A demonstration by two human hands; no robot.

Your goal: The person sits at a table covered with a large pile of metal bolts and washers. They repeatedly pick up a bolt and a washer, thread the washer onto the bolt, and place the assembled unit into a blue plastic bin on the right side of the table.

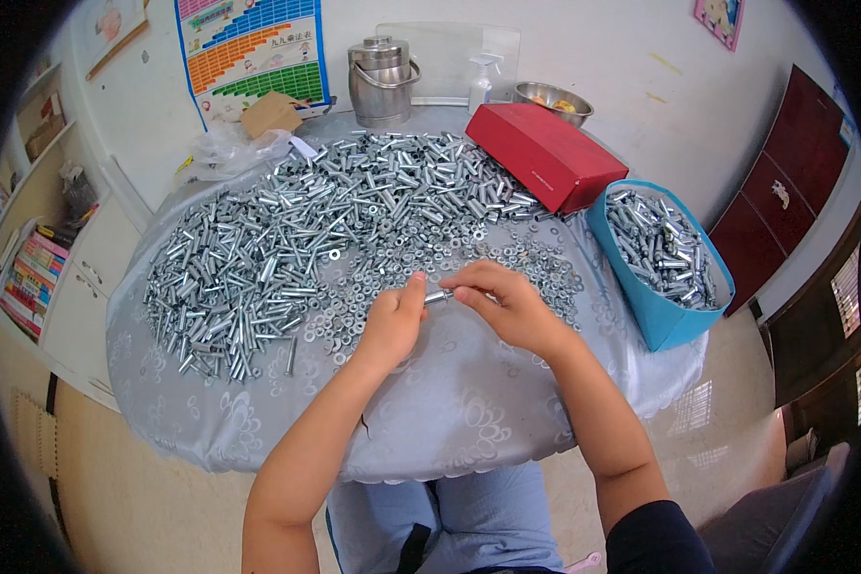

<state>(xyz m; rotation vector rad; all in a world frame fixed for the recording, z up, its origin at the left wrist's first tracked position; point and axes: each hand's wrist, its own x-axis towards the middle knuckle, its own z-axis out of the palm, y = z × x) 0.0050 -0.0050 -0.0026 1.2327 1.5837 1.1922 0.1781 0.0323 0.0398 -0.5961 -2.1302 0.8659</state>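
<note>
Over the near side of the table, my left hand (398,323) is closed on one end of a short silver bolt (436,298), thumb pointing up. My right hand (503,304) pinches at the other end with thumb and fingertips; whether a nut or washer sits between them is too small to tell. Just beyond both hands lies a spread of loose washers and nuts (392,260). A large heap of silver bolts and metal sleeves (258,258) covers the left and far part of the table.
At the right edge stands a blue fabric bin (655,320) full of metal anchor pieces. A red box (545,153) lies behind it. Along the wall are a steel lidded pot (381,86), a spray bottle (481,88), a steel bowl (569,113) and a plastic bag (234,151).
</note>
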